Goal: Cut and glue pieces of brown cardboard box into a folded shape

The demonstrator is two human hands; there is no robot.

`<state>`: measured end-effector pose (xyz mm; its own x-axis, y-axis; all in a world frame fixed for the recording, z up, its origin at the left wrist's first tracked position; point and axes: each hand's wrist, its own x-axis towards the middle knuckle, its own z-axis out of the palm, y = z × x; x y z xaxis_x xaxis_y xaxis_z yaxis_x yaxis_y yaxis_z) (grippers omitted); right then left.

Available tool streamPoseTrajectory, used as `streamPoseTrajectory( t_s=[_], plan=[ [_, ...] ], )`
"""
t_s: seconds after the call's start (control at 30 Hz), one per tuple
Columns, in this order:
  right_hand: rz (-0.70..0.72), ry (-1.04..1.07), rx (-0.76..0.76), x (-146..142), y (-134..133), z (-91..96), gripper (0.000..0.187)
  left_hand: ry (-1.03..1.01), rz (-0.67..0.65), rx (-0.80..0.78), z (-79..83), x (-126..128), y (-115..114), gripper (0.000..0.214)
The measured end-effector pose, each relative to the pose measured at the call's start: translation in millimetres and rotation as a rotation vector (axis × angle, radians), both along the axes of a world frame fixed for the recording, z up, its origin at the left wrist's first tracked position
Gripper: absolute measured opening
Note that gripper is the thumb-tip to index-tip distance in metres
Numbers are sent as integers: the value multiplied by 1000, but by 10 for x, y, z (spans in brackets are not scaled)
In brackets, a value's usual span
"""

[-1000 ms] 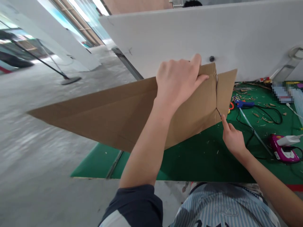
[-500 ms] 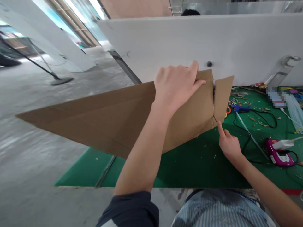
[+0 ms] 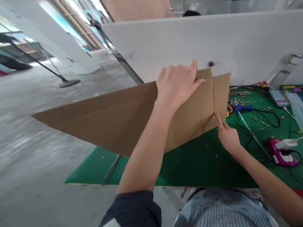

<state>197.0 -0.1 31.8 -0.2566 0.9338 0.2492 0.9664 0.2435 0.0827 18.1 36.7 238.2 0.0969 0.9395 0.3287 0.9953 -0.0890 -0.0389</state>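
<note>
A large flat sheet of brown corrugated cardboard [image 3: 99, 116] is held up, tapering to a point at the left. My left hand [image 3: 176, 85] grips its upper edge from above, with the fingers curled over the board. At the right end, a folded cardboard flap [image 3: 221, 94] lies beside a dark slit. My right hand [image 3: 228, 137] sits at the lower edge, its index fingertip touching the board at the slit's lower end. It holds nothing that I can see.
Under the cardboard lies a green cutting mat [image 3: 201, 167] scattered with scraps. A blue glue gun [image 3: 241, 107], a steel ruler [image 3: 253, 134], black cords and a pink appliance [image 3: 281, 156] lie on it. A white panel [image 3: 189, 41] stands beyond, with a person's hair [image 3: 191, 13] behind it.
The gap between the flap and the main panel has closed to a thin seam. My right hand has moved slightly up and left along the cardboard.
</note>
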Motion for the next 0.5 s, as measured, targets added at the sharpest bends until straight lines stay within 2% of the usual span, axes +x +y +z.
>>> streamPoseTrajectory(
  t_s=[0.1, 0.2, 0.33, 0.5],
  plan=[
    [14, -56, -26, 119, -160, -243, 69, -9, 5, -11, 11, 3, -6, 55],
    [47, -104, -20, 233, -289, -374, 71, -34, 8, -21, 26, 9, -37, 55],
    [94, -142, -29, 279, -351, -387, 70, -57, -5, -25, 20, -11, -33, 57],
    [46, -146, -133, 235, -313, -391, 71, -44, -10, -33, -9, -46, 49, 62]
  ],
)
